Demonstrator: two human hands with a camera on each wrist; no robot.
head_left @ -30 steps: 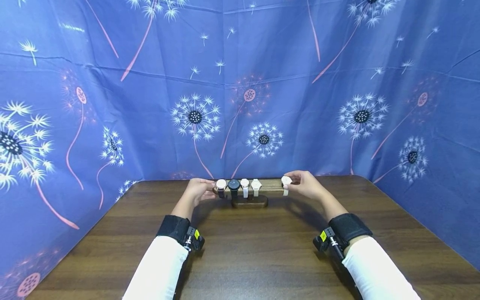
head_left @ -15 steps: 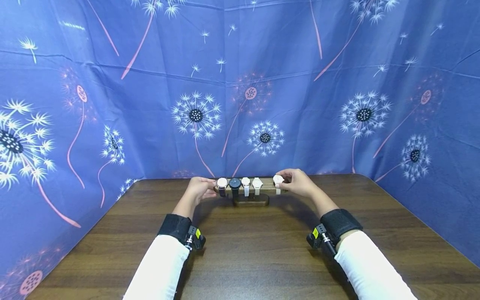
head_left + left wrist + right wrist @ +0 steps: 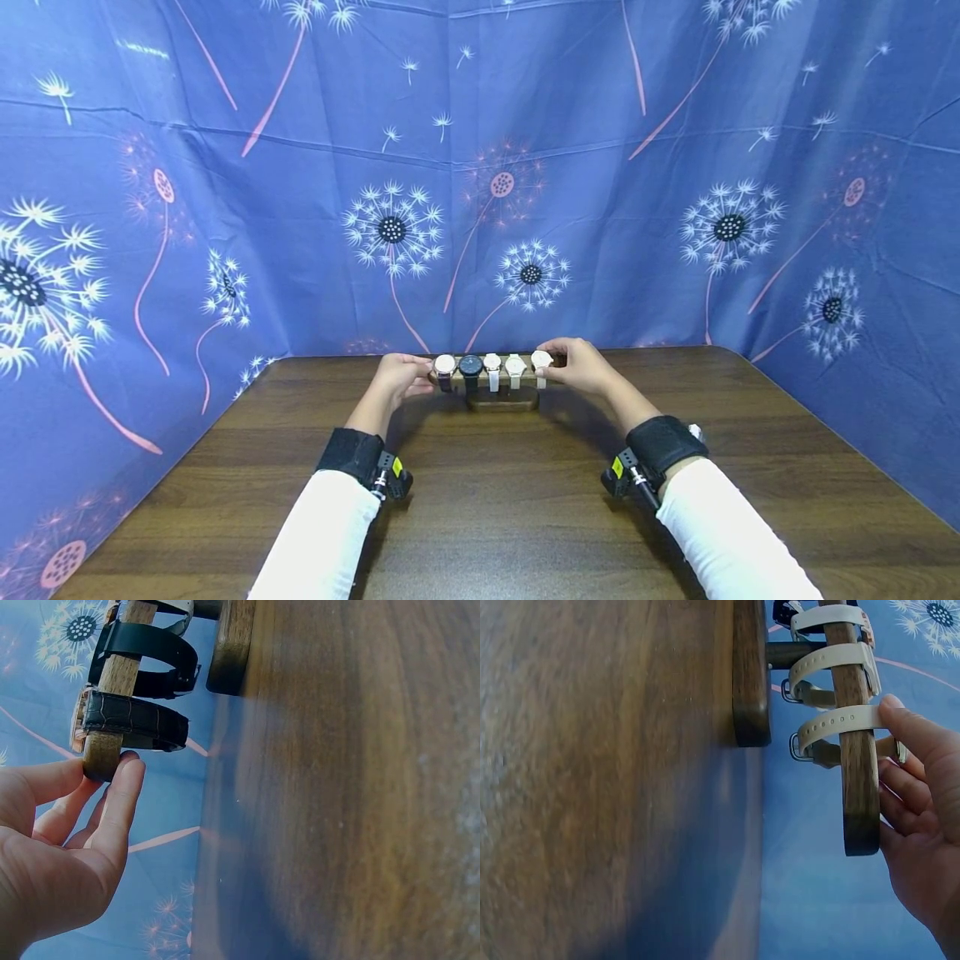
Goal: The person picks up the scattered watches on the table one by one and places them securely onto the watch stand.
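Observation:
A wooden watch stand has a horizontal bar (image 3: 861,799) over a dark base (image 3: 502,401). My left hand (image 3: 393,381) pinches the bar's left end between thumb and fingers. Nearest to it hangs a watch with a dark, crocodile-textured strap (image 3: 135,716), then a black watch (image 3: 471,367). Two pale-strapped watches, one white (image 3: 492,365) and one cream (image 3: 515,367), follow to the right. With thumb and fingers, my right hand (image 3: 583,367) holds a cream-strapped watch (image 3: 541,361), its buckled band looped around the bar. Bare bar extends past this watch in the right wrist view.
The stand is near the back edge of a brown wooden table (image 3: 495,500). A blue dandelion-print cloth (image 3: 600,208) hangs behind and along both sides. Each wrist wears a black band with a small camera attached.
My right hand has slid its watch leftward along the bar, closer to the other watches. The left hand keeps its grip on the bar's end, nearly unmoved.

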